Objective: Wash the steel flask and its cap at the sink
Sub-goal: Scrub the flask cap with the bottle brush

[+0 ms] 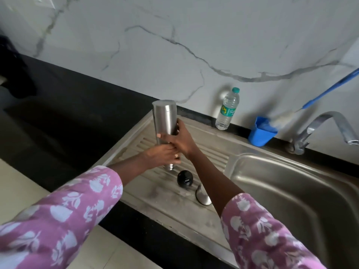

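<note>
Head view: left hand (165,154) and right hand (181,141) both curl tightly round the flask (165,119), upright over the drainboard (165,199). The black cap (185,180) and a steel lid (202,198) lie near its foot, the lid partly behind the right forearm. By the wall, the bottle (227,109) has a green label too blurred to read, with a blue cup (260,136) and tap (330,121) nearby.

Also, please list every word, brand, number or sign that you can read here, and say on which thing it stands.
Water bottle, green label: white script that seems to start with "S"; the rest is blurred and turned away, so it cannot be read.
Black cap: a small pale mark, too small to read.
Flask: no text shows.
No other writing shows.
</note>
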